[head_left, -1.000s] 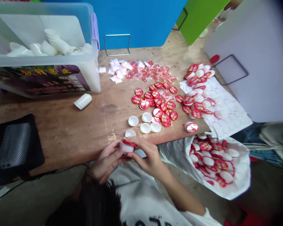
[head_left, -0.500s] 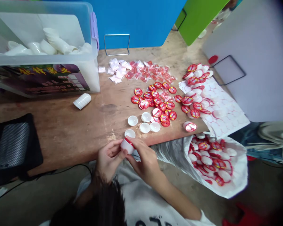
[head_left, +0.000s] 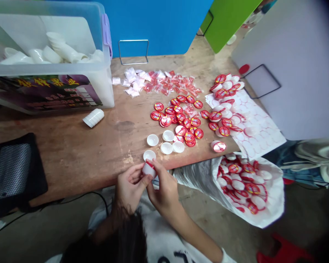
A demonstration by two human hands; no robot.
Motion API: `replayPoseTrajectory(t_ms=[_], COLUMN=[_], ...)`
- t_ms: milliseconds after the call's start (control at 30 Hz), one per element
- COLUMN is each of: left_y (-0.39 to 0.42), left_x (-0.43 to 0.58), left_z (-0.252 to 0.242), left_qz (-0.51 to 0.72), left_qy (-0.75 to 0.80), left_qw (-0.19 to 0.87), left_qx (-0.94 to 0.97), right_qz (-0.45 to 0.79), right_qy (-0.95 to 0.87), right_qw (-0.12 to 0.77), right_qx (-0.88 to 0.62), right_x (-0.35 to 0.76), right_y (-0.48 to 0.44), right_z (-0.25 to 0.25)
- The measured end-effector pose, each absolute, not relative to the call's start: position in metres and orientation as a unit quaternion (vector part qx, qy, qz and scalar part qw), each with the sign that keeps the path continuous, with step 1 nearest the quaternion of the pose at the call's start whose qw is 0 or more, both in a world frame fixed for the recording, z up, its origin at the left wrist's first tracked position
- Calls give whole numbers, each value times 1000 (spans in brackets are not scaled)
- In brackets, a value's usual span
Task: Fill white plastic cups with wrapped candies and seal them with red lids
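Wooden table (head_left: pixel 120 128): plastic box (head_left: pixel 105 89) on its left end; white bag (head_left: pixel 197 177) of lidded cups (head_left: pixel 238 185) below its right near edge. Left hand (head_left: pixel 130 184) and right hand (head_left: pixel 164 186) together grip one white cup (head_left: pixel 148 171), red lid (head_left: pixel 149 164) on top, at its near edge.

On the clear box (head_left: pixel 106 87), the dark label (head_left: pixel 38 95) bears yellow characters (head_left: pixel 63 82) ending in 果业, its smaller print illegible.

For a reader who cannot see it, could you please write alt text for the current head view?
The left hand and right hand hold a white cup with a red lid at the edge of a wooden table. Beyond are five open cups, red lids and small packets, with a white bag of lidded cups at right.
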State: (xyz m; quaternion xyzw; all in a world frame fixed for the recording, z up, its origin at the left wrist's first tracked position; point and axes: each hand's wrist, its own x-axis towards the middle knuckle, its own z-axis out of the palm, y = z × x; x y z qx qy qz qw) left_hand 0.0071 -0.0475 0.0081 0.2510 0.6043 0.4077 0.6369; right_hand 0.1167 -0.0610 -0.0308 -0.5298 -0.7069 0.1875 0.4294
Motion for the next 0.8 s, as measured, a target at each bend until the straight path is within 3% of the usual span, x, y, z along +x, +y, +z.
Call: replayPoseTrajectory(t_ms=[200, 500, 800], left_y=[-45, -39, -42], left_x=[4, -13, -8], left_z=[9, 9, 5], left_qz=[407, 368, 380], left_qy=[590, 438, 425], left_qw=[670, 815, 817], left_qx=[193, 91, 90], right_qz=[212, 322, 331], right_qy=[-682, -669, -694], right_qw=[443, 469, 453], right_qx=[-541, -478, -451], right_x=[111, 116, 124], right_y=[-60, -59, -52], right_z=[-33, -17, -11])
